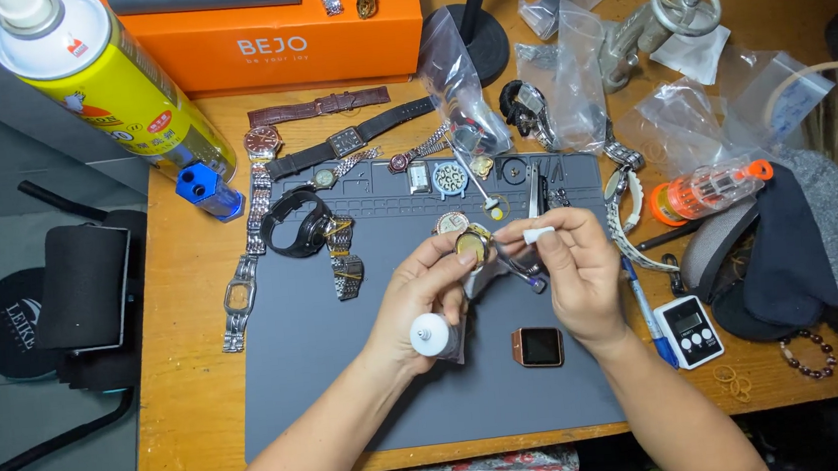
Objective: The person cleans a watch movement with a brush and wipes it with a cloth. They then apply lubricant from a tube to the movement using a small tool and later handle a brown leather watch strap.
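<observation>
Head view looks down on my two hands above a grey rubber work mat (350, 370) that lies on a wooden table (191, 383). My left hand (422, 295) is closed on two things: thumb and forefinger pinch a small round gold-rimmed watch case (471, 247) by its edge, and the lower fingers curl round a small white-capped tube (431, 334) against the palm. My right hand (571, 268) is pinched shut on a small white stick-like piece (539, 235), its end pointing toward the watch case, just beside it; I cannot tell whether they touch. A dark slim tool (525, 275) hangs below between the two hands.

On the mat below my hands lies a square bronze-cased smartwatch body (537, 347). To the left lie a black round-faced wristwatch (299, 225) and a silver metal link bracelet (345, 261). Off the mat to the right stands a small white digital timer (689, 331), with a blue pen (648, 317) next to it. A yellow-green spray can (103, 81) lies at the table's upper left, near an orange cardboard box (269, 38).
</observation>
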